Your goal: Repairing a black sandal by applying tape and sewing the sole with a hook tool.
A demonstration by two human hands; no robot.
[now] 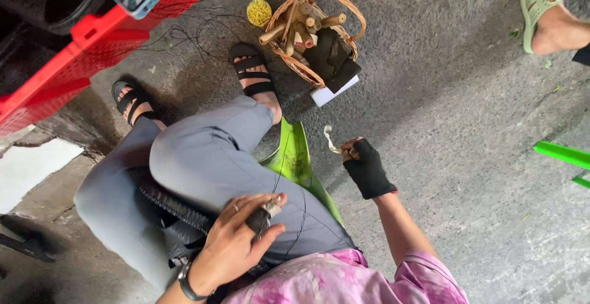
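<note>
Left hand (236, 239) pinches a small dark tool (263, 215) over the lap — gloved right hand (367, 165) grips a pale strip (330, 139), wicker basket (307, 33) far ahead.

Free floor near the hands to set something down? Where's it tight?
Open: bare grey concrete floor, to the right of the right hand in its black fingerless glove, bordered by the bright green bar and the woven wicker basket of bamboo pieces. Crowded: the lap, where the left hand grips a small tool amid thin black wire; also around the red plastic crate.
</note>
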